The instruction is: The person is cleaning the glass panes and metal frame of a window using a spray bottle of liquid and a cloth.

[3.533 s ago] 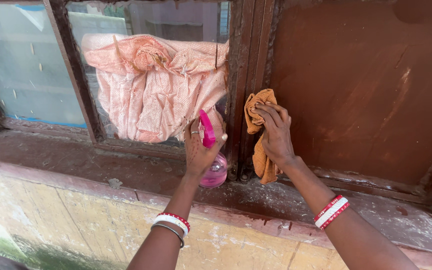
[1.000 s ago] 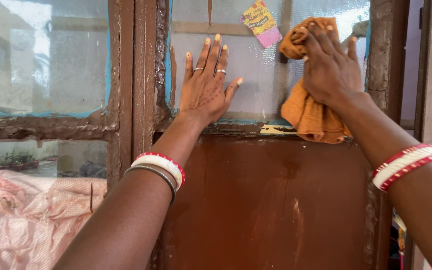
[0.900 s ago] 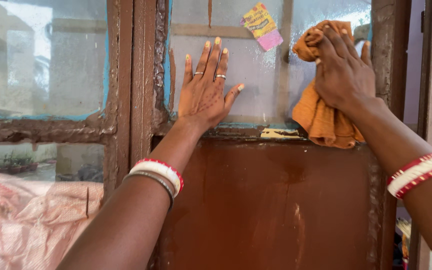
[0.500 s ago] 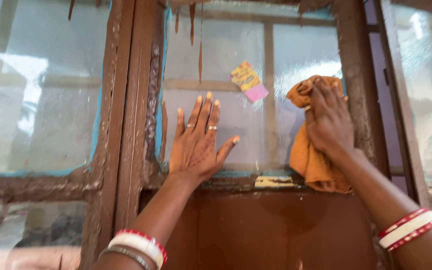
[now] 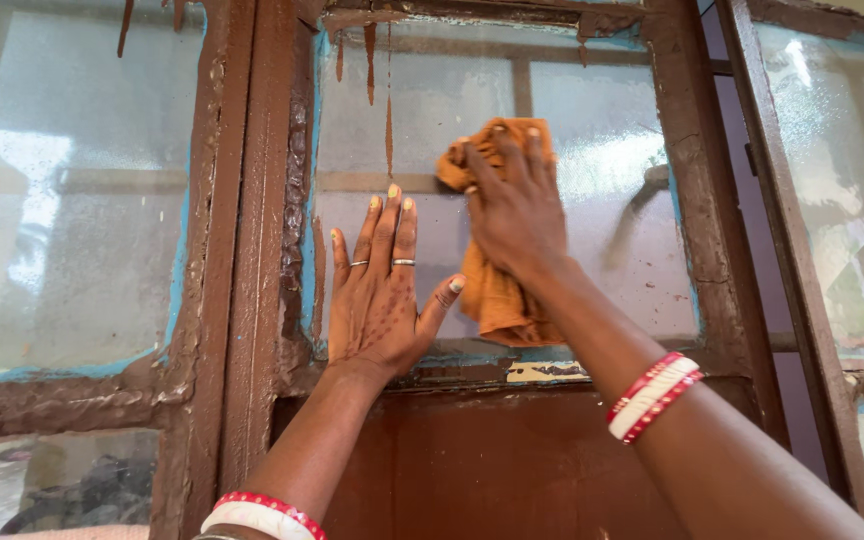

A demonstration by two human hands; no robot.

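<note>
My left hand point(image 5: 380, 290) lies flat, fingers spread, against the lower left of a dirty glass pane point(image 5: 607, 170) set in a brown wooden window frame point(image 5: 262, 230). My right hand point(image 5: 512, 205) presses an orange cloth point(image 5: 492, 295) against the middle of the same pane, just right of the left hand's thumb. The cloth bunches above the fingers and hangs down below the palm toward the pane's bottom rail. Both wrists wear red and white bangles.
A brown panel point(image 5: 512, 470) fills the frame below the pane. Another frosted pane point(image 5: 62, 190) sits to the left, and an open window leaf point(image 5: 832, 180) stands at the right. Paint drips point(image 5: 388, 110) run down from the top rail.
My right hand has slid the orange cloth leftward across the glass, from the pane's right side to its middle, covering the spot where a small sticker showed. The left hand stays pressed flat.
</note>
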